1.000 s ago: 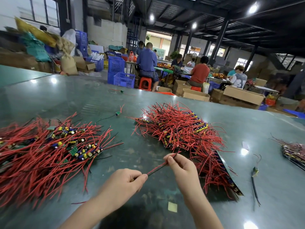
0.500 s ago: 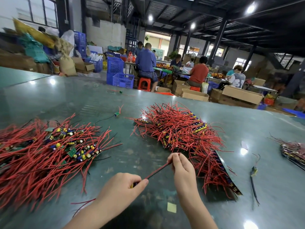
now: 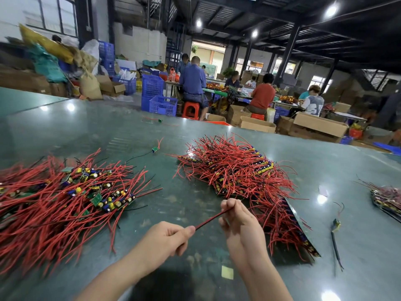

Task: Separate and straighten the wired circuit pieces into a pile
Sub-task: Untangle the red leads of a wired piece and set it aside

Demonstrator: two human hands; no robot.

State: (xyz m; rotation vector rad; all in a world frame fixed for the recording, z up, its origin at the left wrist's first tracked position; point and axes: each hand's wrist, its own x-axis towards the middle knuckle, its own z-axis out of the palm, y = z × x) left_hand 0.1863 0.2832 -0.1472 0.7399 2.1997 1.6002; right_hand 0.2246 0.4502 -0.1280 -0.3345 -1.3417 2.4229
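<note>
1. Red wire (image 3: pixel 210 218) is stretched between our two hands, above the table (image 3: pixel 358 213).
2. Our left hand (image 3: pixel 167 240) pinches its lower end; our right hand (image 3: pixel 240 222) grips the upper end.
3. We see a tangled pile (image 3: pixel 54 203) on the left and a sorted pile (image 3: pixel 238 170) behind the right hand.

My one camera sits on my head, looking forward and down, close over my hands (image 3: pixel 243 227) and the table (image 3: pixel 195 196), with the workshop well beyond my grip.
</note>
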